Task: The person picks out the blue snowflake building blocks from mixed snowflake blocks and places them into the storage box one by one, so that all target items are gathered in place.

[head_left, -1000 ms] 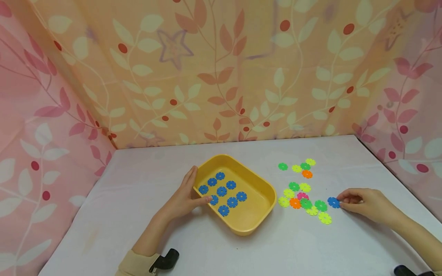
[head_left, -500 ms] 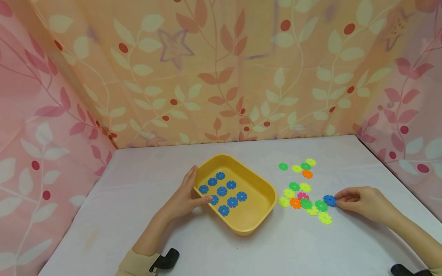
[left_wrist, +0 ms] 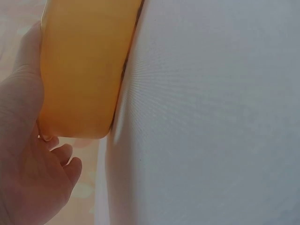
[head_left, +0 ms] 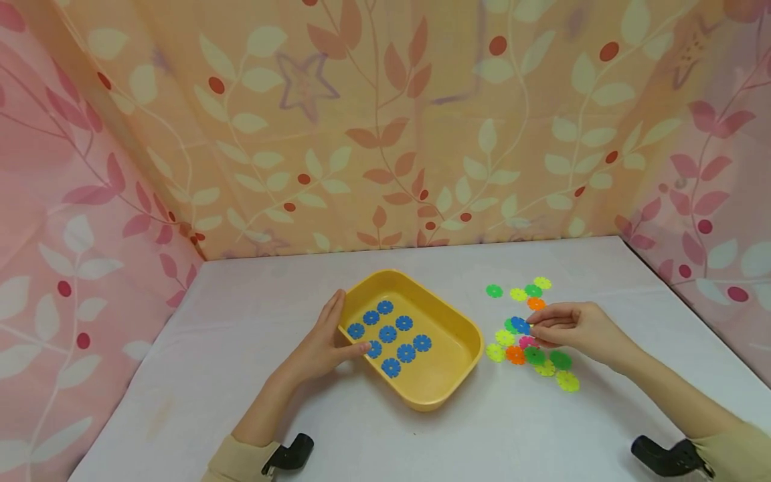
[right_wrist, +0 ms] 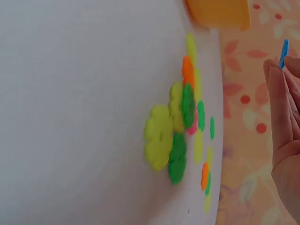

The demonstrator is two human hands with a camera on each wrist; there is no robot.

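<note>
A yellow plastic tray sits at an angle mid-table, with several blue notched discs lying flat inside. My left hand grips its left corner, thumb over the rim and fingers along the outer wall; the left wrist view shows the palm by the tray's side. Between thumb and fingertips, my right hand pinches one blue snowflake-shaped disc, held above the loose discs right of the tray. In the right wrist view that blue disc appears edge-on, raised off the table.
Green, yellow, orange and pink discs lie scattered and partly overlapping on the white tabletop. A smaller group with an orange disc lies farther back. Patterned curtains hang behind and on both sides.
My right hand has lifted the blue disc from the right of the loose discs and carried it left, over them toward the tray. The left hand and tray have stayed put.
</note>
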